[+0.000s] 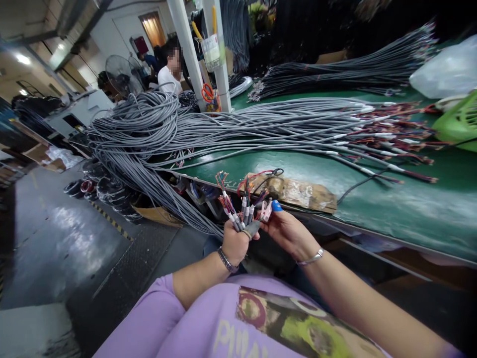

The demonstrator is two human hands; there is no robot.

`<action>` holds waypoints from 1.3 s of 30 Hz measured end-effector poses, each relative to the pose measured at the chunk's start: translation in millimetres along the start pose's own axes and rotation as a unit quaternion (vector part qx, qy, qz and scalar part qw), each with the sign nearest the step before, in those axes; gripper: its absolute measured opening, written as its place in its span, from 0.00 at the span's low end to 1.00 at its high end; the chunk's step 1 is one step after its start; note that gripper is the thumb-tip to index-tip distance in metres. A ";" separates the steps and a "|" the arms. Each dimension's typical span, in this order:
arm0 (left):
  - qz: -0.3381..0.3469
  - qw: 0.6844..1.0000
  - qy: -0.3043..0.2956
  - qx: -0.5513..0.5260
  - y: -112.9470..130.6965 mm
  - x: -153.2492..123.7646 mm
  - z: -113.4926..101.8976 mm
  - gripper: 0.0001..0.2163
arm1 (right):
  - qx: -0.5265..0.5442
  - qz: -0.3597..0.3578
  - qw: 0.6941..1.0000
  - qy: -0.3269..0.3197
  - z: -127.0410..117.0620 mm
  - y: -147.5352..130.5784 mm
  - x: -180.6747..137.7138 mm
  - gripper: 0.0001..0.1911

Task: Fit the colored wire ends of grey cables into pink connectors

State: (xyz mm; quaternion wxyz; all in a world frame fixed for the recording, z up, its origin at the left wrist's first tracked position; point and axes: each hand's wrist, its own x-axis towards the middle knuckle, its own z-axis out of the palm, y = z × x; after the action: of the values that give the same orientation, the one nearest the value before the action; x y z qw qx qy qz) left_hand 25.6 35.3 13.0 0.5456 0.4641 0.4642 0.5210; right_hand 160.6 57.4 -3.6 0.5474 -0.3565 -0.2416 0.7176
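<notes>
My left hand (235,243) is closed in a fist around a small bunch of grey cable ends (242,211) whose stripped coloured wires fan upward. My right hand (288,229) meets it from the right, fingers pinched on one of the wire tips; a blue cover (276,205) sits on one fingertip. Both hands hover just in front of the green table's near edge (391,219), above my lap. A watch is on my left wrist, a thin bracelet on my right.
A big heap of grey cables (223,127) lies across the green table, ends with coloured wires at the right (391,132). A taped brown pad (298,191) lies at the table edge. Darker cable bundles (335,72), white posts (186,49), a green basket (460,122), and a seated person (169,74) are beyond.
</notes>
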 end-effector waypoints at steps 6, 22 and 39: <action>-0.015 1.000 -0.006 0.002 -4.6 -0.1 -1.1 0.12 | 0.050 0.018 0.999 0.005 3.3 -0.7 -1.9 0.17; -0.026 1.000 0.002 0.000 1.2 -7.4 -9.5 0.13 | -0.037 0.049 0.996 -0.059 -1.6 -1.3 -15.8 0.20; -0.017 0.999 0.024 0.018 -1.9 -9.5 -17.5 0.17 | -0.118 -0.003 0.991 -0.057 12.3 11.3 -33.4 0.15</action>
State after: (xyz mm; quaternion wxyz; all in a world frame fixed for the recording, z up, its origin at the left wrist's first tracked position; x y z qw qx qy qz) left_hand 8.3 26.1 8.9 0.5348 0.4530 0.4944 0.5142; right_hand 149.0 22.7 4.0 0.4886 -0.3770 -0.3563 0.7015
